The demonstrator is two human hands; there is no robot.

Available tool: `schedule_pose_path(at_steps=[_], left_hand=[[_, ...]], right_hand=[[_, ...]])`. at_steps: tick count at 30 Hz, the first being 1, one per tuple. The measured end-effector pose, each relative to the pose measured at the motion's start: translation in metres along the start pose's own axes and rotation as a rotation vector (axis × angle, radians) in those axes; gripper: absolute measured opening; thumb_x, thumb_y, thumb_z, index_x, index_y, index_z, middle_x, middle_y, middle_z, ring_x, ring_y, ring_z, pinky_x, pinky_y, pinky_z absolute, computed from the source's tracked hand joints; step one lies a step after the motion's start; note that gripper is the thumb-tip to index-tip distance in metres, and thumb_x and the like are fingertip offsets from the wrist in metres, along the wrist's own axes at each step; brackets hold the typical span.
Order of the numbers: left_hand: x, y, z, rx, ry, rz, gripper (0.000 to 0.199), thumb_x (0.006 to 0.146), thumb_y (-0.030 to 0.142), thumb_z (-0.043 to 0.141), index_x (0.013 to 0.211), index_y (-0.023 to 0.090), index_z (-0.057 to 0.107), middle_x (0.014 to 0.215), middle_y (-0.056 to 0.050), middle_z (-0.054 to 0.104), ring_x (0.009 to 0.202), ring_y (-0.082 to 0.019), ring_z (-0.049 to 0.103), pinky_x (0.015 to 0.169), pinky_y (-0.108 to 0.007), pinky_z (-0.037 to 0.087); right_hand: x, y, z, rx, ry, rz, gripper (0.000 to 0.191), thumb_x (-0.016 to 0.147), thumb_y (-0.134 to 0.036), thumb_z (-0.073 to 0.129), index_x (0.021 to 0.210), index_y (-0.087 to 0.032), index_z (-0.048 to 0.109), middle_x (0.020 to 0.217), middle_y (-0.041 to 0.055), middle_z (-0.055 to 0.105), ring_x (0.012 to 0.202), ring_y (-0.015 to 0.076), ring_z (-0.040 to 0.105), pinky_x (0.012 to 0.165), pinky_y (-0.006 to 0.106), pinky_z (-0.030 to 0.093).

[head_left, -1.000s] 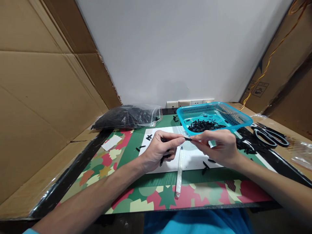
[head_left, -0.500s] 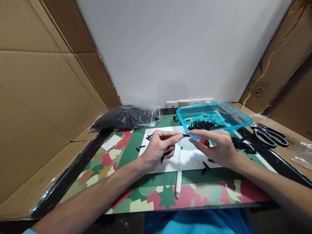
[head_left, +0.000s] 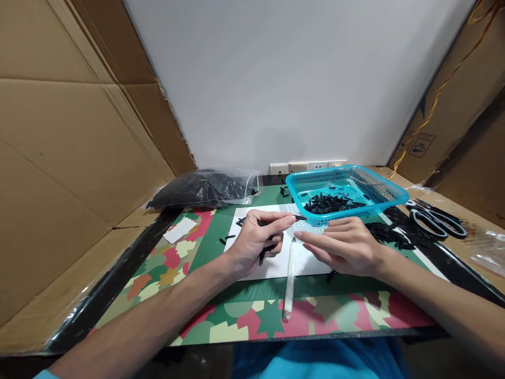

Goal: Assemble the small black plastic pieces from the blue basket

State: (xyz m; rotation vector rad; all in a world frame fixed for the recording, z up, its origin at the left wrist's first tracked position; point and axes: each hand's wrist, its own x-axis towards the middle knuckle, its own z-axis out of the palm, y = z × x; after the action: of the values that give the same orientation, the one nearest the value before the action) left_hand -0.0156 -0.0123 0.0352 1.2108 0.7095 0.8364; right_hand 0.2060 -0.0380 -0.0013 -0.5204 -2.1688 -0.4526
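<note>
My left hand (head_left: 262, 237) is closed, with a small slim black piece (head_left: 301, 217) pinched between thumb and index finger, its end sticking out to the right. More black pieces (head_left: 262, 257) show under its curled fingers. My right hand (head_left: 345, 245) is held open, the index finger stretched to the left; I see nothing in it. That fingertip is at the dark pointed tip of a white pen-like tool (head_left: 290, 281), whether touching I cannot tell. The tool lies across a white sheet (head_left: 272, 271) and the patterned mat (head_left: 331, 313).
A blue basket (head_left: 398, 197) holds many black pieces. Behind my right hand lies a black pile (head_left: 390, 235), with scissors (head_left: 437, 221) farther right. A clear bag of black material (head_left: 197, 188) rests at the back left, near a paper scrap (head_left: 180, 230). Cardboard walls (head_left: 59, 158) flank the table.
My right hand has moved down and away from the piece in my left hand, its index finger now at the white tool's tip. My left hand stays nearly still, its grip unchanged.
</note>
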Motion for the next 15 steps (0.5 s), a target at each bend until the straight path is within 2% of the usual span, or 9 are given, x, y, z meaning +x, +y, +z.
schedule_pose_path(at_steps=[4,10,15], left_hand=[[0.0,-0.0001,0.0004,-0.017,0.005,0.006,0.023,0.081,0.034,0.081,0.083,0.011,0.077,0.045,0.011,0.031,0.038,-0.001,0.022,0.035,-0.016,0.02],[0.0001,-0.0003,0.0003,-0.009,0.011,0.024,0.024,0.081,0.033,0.081,0.082,0.01,0.076,0.046,0.01,0.033,0.038,-0.001,0.025,0.035,-0.017,0.02],[-0.0002,-0.0009,0.0001,0.005,0.009,0.024,0.024,0.081,0.033,0.081,0.085,0.01,0.077,0.047,0.009,0.038,0.038,-0.001,0.027,0.036,-0.018,0.021]], right_hand=[[-0.0025,0.0029,-0.0007,-0.008,0.055,0.072,0.049,0.095,-0.011,0.061,0.143,-0.015,0.053,0.054,-0.0083,0.054,0.044,0.0093,0.042,0.046,0.027,0.035],[0.0025,0.0034,-0.005,0.005,-0.055,-0.032,0.026,0.095,-0.013,0.061,0.121,-0.013,0.065,0.055,-0.0059,0.058,0.044,0.0105,0.044,0.045,0.028,0.035],[-0.001,0.0035,-0.0033,-0.013,0.008,-0.018,0.024,0.093,-0.013,0.065,0.117,-0.015,0.066,0.058,-0.0052,0.062,0.044,0.0099,0.047,0.045,0.028,0.037]])
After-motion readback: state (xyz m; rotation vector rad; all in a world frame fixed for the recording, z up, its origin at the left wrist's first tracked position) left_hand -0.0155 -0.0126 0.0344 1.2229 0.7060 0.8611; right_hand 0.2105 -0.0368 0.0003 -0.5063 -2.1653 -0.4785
